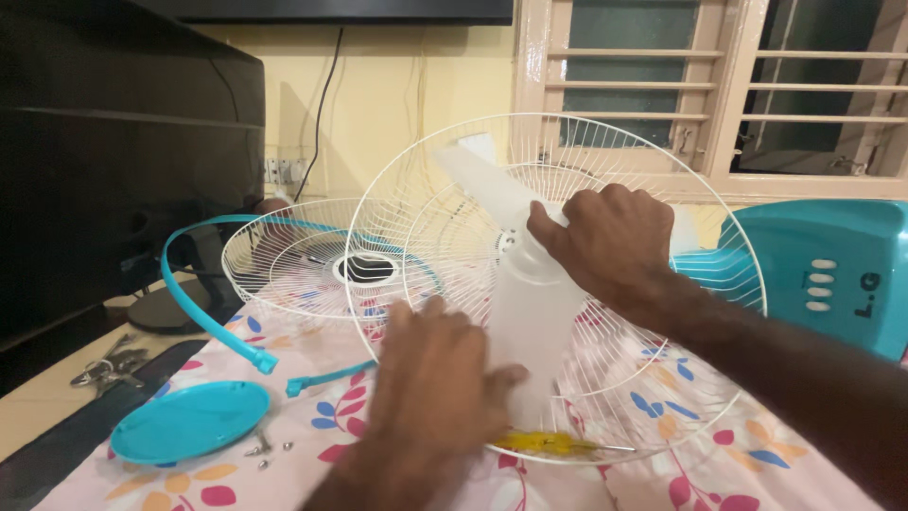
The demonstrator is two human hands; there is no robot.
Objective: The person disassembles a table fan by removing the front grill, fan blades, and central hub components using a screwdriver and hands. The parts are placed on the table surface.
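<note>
1. Fan blade, the translucent white three-wing kind, sits right in the middle of the shot, mounted inside the rear wire guard, which stands tilted up over the flowery pink cloth.
2. Far left: a bunch of keys on the wooden tabletop, then a round teal cap on the cloth with a few loose screws just beside it.
3. A split teal rim ring curves around the front wire guard, which stands behind the rear one.
4. Left hand is flat and unclenched, palm pressing on the lower wing of the blade, not really gripping anything.
5. A yellow screwdriver lies at the bottom edge of the guard.
6. Right hand is curled around the blade's hub, fingers clamped on it.
7. Far right: the teal fan body with white buttons.
</note>
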